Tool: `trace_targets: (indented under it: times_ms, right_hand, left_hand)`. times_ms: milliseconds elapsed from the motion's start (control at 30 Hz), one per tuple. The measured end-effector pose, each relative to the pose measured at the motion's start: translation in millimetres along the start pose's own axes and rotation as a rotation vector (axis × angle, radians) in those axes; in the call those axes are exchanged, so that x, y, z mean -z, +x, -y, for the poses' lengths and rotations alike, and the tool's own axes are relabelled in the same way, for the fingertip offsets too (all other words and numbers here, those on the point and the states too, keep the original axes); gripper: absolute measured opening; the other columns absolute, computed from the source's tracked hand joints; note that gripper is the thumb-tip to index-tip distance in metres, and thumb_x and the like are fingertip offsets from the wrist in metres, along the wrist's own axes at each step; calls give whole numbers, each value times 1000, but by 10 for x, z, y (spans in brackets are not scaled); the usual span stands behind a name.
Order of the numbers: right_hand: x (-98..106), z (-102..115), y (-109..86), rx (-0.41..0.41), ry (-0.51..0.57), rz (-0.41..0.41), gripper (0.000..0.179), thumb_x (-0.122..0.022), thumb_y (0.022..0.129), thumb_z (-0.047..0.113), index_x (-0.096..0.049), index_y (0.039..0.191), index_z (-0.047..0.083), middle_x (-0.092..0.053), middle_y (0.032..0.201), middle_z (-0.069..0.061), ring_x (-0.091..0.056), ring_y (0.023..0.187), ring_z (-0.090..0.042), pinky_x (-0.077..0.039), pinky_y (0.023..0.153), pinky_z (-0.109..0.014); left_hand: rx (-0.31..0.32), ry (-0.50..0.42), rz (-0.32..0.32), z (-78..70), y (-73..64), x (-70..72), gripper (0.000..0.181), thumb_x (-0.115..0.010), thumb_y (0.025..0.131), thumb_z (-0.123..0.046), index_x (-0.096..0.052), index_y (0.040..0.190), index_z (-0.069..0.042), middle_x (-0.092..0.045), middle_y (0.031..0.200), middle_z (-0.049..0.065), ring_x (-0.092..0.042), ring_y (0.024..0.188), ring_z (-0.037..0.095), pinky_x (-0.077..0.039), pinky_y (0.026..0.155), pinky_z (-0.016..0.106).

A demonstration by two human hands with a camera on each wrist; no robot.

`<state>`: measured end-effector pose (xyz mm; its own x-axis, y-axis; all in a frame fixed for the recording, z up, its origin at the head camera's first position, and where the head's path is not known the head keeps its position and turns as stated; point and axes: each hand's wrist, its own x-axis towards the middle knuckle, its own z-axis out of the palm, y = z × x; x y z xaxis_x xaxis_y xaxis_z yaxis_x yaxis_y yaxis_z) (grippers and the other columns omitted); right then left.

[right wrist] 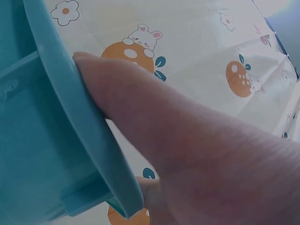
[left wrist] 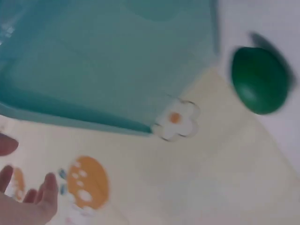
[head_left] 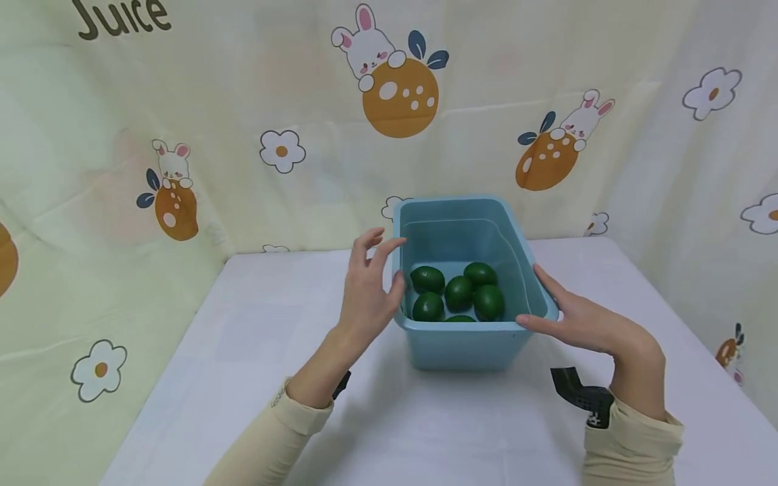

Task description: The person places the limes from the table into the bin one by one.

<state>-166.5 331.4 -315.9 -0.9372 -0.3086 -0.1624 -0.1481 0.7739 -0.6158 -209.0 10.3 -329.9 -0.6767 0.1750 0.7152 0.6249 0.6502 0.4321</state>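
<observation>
A light blue plastic bin (head_left: 462, 347) holds several smooth dark green oval fruits (head_left: 458, 293) that look like avocados. My left hand (head_left: 367, 290) is at the bin's left rim, its fingers loosely bent and spread from the thumb, with nothing between them. In the left wrist view, the left fingers (left wrist: 47, 199) show apart from the bin wall. My right hand (head_left: 586, 324) holds the bin's front right corner, thumb on the front rim and a finger along the right side. From the right wrist, its thumb (right wrist: 108, 84) lies against the rim (right wrist: 77, 108).
One more green fruit (left wrist: 260, 79) lies outside the bin on the white surface in the left wrist view. The bin stands on a white-covered table (head_left: 273, 324), near its back edge. A printed curtain (head_left: 243, 81) with rabbits and flowers hangs behind and beside it.
</observation>
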Motion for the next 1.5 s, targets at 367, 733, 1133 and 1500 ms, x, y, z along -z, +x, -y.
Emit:
trace_targets:
  times_ms: [367, 733, 1133, 1500]
  right_hand:
    - [3, -3, -7, -11, -4, 3, 95, -55, 91, 48, 15, 151, 23, -8, 156, -26, -30, 131, -52, -39, 90, -68]
    - [-32, -2, -64, 6, 38, -11, 94, -56, 92, 45, 13, 152, 22, -13, 155, -27, -37, 126, -49, -44, 88, -64]
    - [-42, -7, -64, 49, 49, -24, 93, -57, 92, 42, 11, 152, 22, -9, 157, -24, -31, 131, -51, -41, 89, -67]
    - [-41, -3, -57, 45, 44, -31, 94, -56, 91, 44, 12, 152, 20, -11, 155, -27, -32, 129, -53, -42, 87, -68]
  left_hand:
    - [252, 134, 236, 785, -319, -107, 26, -63, 85, -11, -65, 110, -12, -46, 134, 14, -44, 124, 34, -46, 97, 46]
    - [307, 248, 761, 1192, -552, -509, 75, -71, 84, -34, -33, 148, -28, -18, 156, 16, -24, 140, 44, -43, 98, 57]
    - [243, 223, 609, 1165, -575, -606, 31, -70, 86, -23, -61, 115, -18, -50, 130, 15, -47, 119, 40, -52, 82, 52]
    - [332, 139, 550, 1307, -582, -586, 44, -71, 85, -27, -59, 125, -15, -52, 130, 14, -56, 111, 32, -51, 88, 44]
